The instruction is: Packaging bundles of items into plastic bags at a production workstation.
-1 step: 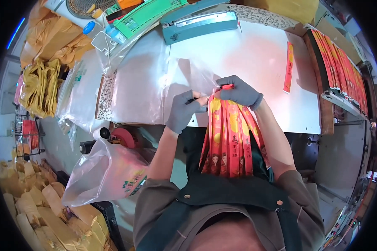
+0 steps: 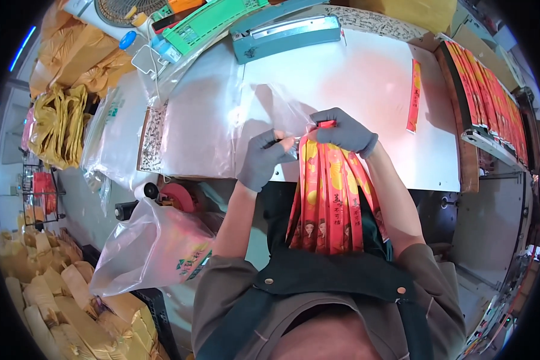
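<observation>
A fanned bunch of long, narrow red-and-yellow packets [image 2: 333,204] hangs over the table's front edge before my apron. My right hand [image 2: 347,133], in a grey glove with bare fingertips, is closed round the top ends of the bunch. Just left of it, my left hand [image 2: 262,157], gloved the same way, pinches at a clear plastic bag [image 2: 288,111]. The film reaches up to the packets' top ends, between the two hands. Exactly how the bag's mouth sits around those ends cannot be made out.
One loose red packet [image 2: 414,96] lies on the white table [image 2: 366,72]. Many more stand in a rack [image 2: 489,99] on the right. A teal bag sealer [image 2: 286,37] sits at the back. Flat clear bags [image 2: 201,114] lie left; a filled plastic bag [image 2: 156,249] hangs below.
</observation>
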`<state>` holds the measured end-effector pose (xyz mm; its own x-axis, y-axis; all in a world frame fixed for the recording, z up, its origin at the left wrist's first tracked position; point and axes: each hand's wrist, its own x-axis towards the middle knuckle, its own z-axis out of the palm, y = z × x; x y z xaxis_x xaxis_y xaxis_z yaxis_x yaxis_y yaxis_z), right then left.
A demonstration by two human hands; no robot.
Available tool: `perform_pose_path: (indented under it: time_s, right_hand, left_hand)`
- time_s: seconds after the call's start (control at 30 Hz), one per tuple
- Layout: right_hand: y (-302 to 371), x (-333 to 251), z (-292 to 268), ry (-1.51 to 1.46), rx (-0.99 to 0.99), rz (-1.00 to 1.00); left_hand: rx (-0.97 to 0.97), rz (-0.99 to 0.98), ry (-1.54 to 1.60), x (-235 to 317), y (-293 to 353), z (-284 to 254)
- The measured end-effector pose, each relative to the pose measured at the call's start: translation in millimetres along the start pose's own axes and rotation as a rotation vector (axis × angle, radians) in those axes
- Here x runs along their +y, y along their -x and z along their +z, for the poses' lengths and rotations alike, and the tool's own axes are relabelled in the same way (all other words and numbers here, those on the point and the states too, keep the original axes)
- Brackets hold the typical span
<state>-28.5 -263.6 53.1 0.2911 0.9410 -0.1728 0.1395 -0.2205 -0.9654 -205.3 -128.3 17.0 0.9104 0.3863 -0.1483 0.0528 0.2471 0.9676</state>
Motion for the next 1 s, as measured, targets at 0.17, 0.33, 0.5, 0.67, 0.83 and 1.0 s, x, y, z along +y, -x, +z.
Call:
perform_pose_path:
  time_s: [0.17, 0.33, 0.5, 0.67, 0.83, 1.0]
  right_hand:
    - [12.4, 9.9, -10.4, -0.112, 0.048, -0.055]
    - [13.0, 13.4, -11.0, -0.053, 0.040, -0.043]
    - [11.9, 22.4, -11.1, -0.084, 0.050, -0.089]
    - [12.0, 25.2, -13.7, -0.103, 0.038, -0.041]
    - [15.3, 16.4, -14.6, -0.077, 0.021, -0.078]
    - [15.9, 28.6, -17.0, -0.126, 0.055, -0.101]
  left_hand:
    - [0.106, -0.035, 0.808, -10.3, -3.3, -21.1]
    - [0.143, 0.242, -0.395, 3.4, -4.3, 28.9]
    - [0.164, 0.053, -0.151, 9.7, -6.0, 35.4]
    - [0.115, 0.015, 0.020, 0.6, -9.0, 33.7]
    - [0.093, 0.008, 0.200, -9.5, -9.1, 34.5]
    - [0.158, 0.306, -0.420, -2.8, -6.9, 45.4]
